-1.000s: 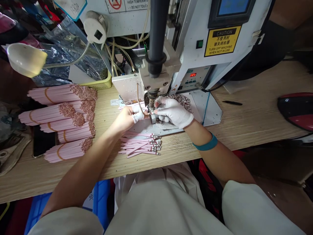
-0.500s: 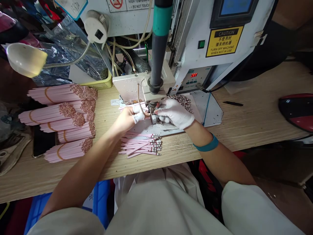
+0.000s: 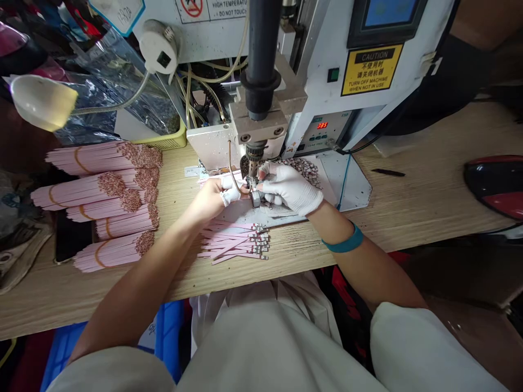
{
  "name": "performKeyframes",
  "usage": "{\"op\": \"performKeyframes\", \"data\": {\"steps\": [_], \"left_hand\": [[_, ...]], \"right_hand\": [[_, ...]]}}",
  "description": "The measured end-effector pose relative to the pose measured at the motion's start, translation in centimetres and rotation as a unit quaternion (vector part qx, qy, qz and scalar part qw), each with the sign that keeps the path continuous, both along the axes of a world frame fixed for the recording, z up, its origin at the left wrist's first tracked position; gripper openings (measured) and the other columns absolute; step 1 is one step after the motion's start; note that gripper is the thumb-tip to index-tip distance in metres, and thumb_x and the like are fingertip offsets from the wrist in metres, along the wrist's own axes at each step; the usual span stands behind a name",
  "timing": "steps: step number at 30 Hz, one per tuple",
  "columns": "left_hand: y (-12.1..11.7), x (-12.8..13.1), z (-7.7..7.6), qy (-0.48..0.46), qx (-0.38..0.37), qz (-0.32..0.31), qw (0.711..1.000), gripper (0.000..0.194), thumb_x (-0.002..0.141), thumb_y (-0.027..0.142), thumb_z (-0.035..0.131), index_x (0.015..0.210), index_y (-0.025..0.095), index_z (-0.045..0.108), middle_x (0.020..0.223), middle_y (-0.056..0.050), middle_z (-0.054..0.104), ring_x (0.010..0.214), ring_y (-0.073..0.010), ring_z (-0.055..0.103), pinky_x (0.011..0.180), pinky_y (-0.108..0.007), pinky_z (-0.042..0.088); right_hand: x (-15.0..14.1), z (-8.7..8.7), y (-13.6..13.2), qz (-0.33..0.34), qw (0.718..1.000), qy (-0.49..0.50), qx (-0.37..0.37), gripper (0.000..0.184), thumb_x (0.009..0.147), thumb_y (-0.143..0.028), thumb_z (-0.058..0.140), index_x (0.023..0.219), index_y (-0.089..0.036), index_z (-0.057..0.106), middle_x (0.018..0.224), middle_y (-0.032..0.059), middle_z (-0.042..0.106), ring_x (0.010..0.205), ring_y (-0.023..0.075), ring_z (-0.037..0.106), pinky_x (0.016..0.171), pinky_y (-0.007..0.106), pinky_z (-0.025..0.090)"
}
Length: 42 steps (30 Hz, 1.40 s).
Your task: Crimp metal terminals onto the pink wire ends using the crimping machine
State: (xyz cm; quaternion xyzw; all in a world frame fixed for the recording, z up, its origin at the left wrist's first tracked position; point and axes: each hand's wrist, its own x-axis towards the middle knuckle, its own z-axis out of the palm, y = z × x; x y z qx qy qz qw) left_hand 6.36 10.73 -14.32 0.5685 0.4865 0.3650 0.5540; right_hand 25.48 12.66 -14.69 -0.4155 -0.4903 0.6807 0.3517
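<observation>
Fingers (image 3: pixel 231 195) of the left hand (image 3: pixel 208 200), wrapped in white, pinch a pink strip (image 3: pixel 214 178) whose long axis runs sideways toward the press head (image 3: pixel 254 155) of a white bench machine. The strip's small metal end (image 3: pixel 256 199) sits just below that head. The gloved right hand (image 3: pixel 289 188) curls beside the metal end and is the nearer hand; whether it grips cannot be told. Rubber-banded pink bundles (image 3: pixel 98 204) lie on the worktop (image 3: pixel 429 179) left of the press head, loose strips (image 3: pixel 232 245) nearer the person. Right of it, a yellow label (image 3: pixel 371 69) reads "CAUTION, TURN OFF MACHINE WHEN NOT IN USE"; a red readout (image 3: pixel 322 125) shows 385.
</observation>
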Motion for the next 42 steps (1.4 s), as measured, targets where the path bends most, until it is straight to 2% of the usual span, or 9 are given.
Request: {"op": "performKeyframes", "data": {"steps": [11, 17, 24, 36, 42], "left_hand": [[0.0, -0.23, -0.27, 0.016, 0.021, -0.006, 1.0, 0.008, 0.064, 0.023, 0.073, 0.069, 0.016, 0.072, 0.067, 0.002, 0.059, 0.059, -0.0082, 0.047, 0.058, -0.019, 0.039], [-0.06, 0.12, 0.17, 0.017, 0.015, 0.01, 1.0, 0.007, 0.059, 0.02, 0.075, 0.063, 0.016, 0.071, 0.061, 0.004, 0.053, 0.055, -0.0067, 0.042, 0.055, -0.019, 0.036], [-0.17, 0.19, 0.7, 0.024, 0.008, 0.012, 1.0, 0.014, 0.058, 0.026, 0.074, 0.066, 0.016, 0.073, 0.061, 0.002, 0.055, 0.054, -0.0078, 0.043, 0.054, -0.021, 0.037], [-0.05, 0.11, 0.48, 0.029, 0.02, 0.006, 0.999, 0.013, 0.058, 0.026, 0.077, 0.061, 0.017, 0.069, 0.058, 0.003, 0.052, 0.056, -0.009, 0.046, 0.056, -0.021, 0.039], [0.07, -0.02, 0.06, 0.02, 0.03, -0.003, 0.999, 0.012, 0.062, 0.025, 0.075, 0.06, 0.016, 0.067, 0.061, 0.002, 0.056, 0.056, -0.0083, 0.046, 0.059, -0.021, 0.042]], "right_hand": [[0.0, -0.08, 0.05, 0.01, 1.0, 0.003, 0.004, 0.019, 0.073, -0.011, 0.064, 0.082, -0.017, 0.049, 0.058, -0.0063, 0.049, 0.04, 0.0036, 0.043, 0.029, 0.013, 0.028], [0.0, 0.1, -0.04, 0.006, 1.0, 0.018, -0.007, 0.019, 0.072, -0.009, 0.063, 0.082, -0.017, 0.049, 0.057, -0.0057, 0.05, 0.04, 0.0049, 0.045, 0.03, 0.014, 0.028], [0.29, -0.12, 0.14, 0.009, 1.0, 0.017, -0.01, 0.02, 0.071, -0.012, 0.066, 0.083, -0.017, 0.051, 0.06, -0.0047, 0.05, 0.041, 0.0051, 0.045, 0.029, 0.015, 0.03], [0.09, 0.19, -0.02, 0.006, 1.0, 0.006, -0.006, 0.02, 0.071, -0.011, 0.065, 0.083, -0.017, 0.05, 0.057, -0.0051, 0.05, 0.042, 0.0054, 0.045, 0.029, 0.014, 0.029], [-0.08, 0.27, -0.15, 0.014, 1.0, -0.005, 0.011, 0.019, 0.073, -0.013, 0.064, 0.082, -0.018, 0.048, 0.056, -0.0061, 0.048, 0.041, 0.0049, 0.043, 0.03, 0.014, 0.027]]}}
